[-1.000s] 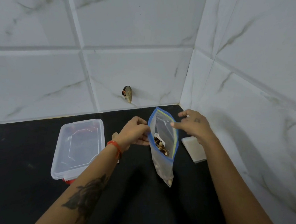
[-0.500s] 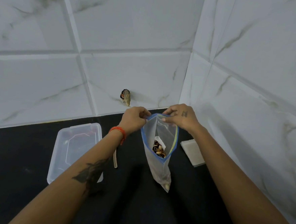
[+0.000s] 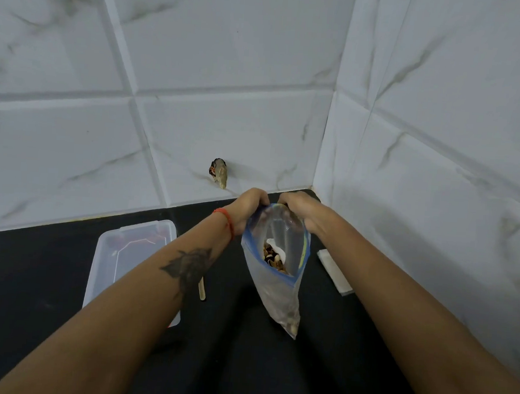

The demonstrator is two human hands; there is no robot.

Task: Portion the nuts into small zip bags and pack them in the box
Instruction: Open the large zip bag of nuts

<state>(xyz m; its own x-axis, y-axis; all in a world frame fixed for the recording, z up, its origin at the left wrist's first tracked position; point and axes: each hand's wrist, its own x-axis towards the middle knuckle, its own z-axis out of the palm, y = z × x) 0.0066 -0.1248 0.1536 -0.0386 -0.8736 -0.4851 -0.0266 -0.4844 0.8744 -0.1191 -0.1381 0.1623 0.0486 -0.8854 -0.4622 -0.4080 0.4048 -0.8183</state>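
both hands, left hand (image 3: 249,205) & right hand (image 3: 301,207), pinch crinkly clear zip bag (image 3: 276,290) rim; nuts (image 3: 274,259) inside.

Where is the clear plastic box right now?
In the head view the clear plastic box sits on the black counter at lower left, partly under the left forearm, left of the zip bag that both hands hold.

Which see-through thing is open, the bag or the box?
The bag, held by both hands: its blue-edged mouth gapes, showing nuts inside. The box lies on the counter with its lid on.
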